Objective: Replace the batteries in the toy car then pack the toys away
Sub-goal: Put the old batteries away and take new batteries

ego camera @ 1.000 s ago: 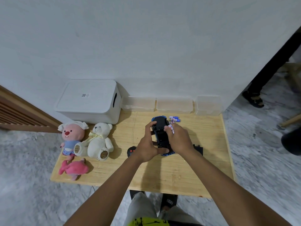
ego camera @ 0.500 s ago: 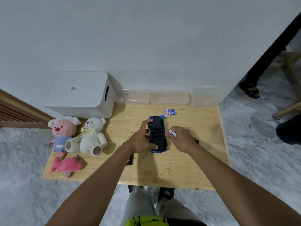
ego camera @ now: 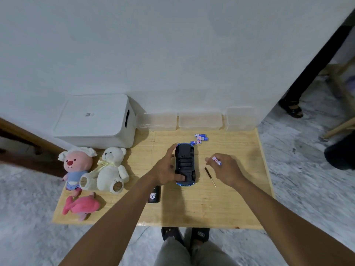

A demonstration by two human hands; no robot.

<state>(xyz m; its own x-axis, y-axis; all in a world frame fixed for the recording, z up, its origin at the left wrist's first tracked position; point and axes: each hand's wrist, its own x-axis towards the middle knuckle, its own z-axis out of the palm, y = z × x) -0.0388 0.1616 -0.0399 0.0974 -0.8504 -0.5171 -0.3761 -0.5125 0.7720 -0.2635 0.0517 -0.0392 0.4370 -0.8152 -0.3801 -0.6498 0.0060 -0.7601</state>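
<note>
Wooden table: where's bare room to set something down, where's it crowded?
Free: the near-right area of the light wooden table, past the thin black-handled screwdriver; the strip between the white teddy bear and the left hand. Crowded: around the upturned blue toy car.

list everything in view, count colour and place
table: 1, light wood, against wall
lidded box: 1, white, back left
clear tubs: 3, transparent, back edge
teddy bear: 1, white, left
capped plush: 1, pink and blue, beside teddy
pink plush: 1, pink, front left
toy car: 1, blue, upside down, centre
loose batteries: a few, blue-white, behind car
screwdriver: 1, dark handle, right of car
black device: 1, black, by left forearm
slippers: 2, black, floor below table
left hand: 1, grips toy car
right hand: 1, pinches one battery
</note>
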